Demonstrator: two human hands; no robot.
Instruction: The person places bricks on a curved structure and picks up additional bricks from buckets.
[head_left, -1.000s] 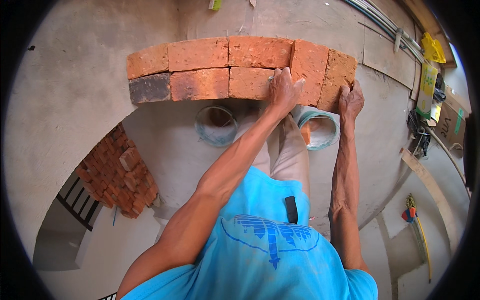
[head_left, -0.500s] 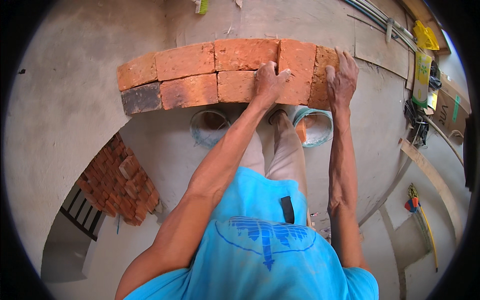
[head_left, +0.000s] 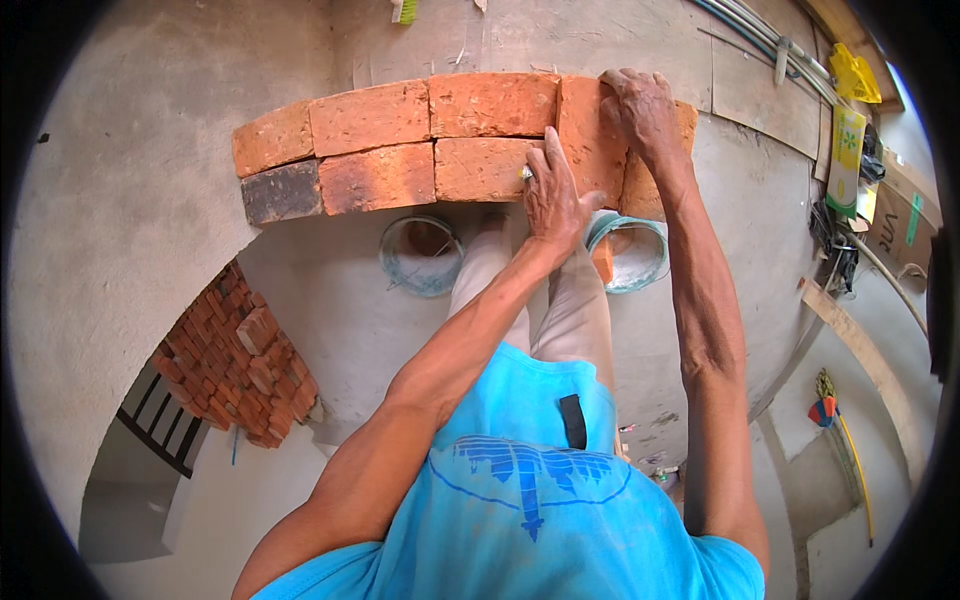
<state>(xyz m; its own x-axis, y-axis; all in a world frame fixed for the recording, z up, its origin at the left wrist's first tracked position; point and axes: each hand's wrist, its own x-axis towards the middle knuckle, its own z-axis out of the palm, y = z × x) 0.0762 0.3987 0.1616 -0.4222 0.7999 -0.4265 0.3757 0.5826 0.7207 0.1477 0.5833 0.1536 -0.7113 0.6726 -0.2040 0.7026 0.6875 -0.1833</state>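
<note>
Looking down, we find the crosswise brick (head_left: 585, 130) right of the middle of the brick rows (head_left: 370, 108), running from their far edge toward their near edge, with the end brick (head_left: 643, 195) beside it at the right end; what bears them is hidden beneath. Our left hand (head_left: 553, 205) is at the near edge, its fingers long and loosely parted, the thumb stretched well away to the right; the fingertips lie by the joint between the near-row brick (head_left: 480, 168) and the crosswise brick, and they seem to rest there without a grip. Our right hand (head_left: 642, 115) bends its fingers over the far end of the crosswise brick, partly covering the end brick; whether thumb and fingers pinch anything we cannot tell. We judge that a pull toward us from those bent fingers could drag the crosswise brick out past the near edge, and that a sideways shove could tip the end brick, since no brick shows to its right. Either one falling could strike the legs (head_left: 572, 310) or the right-hand bucket (head_left: 640, 281) below, and fingertips left in that joint could be nipped if the bricks closed together
</note>
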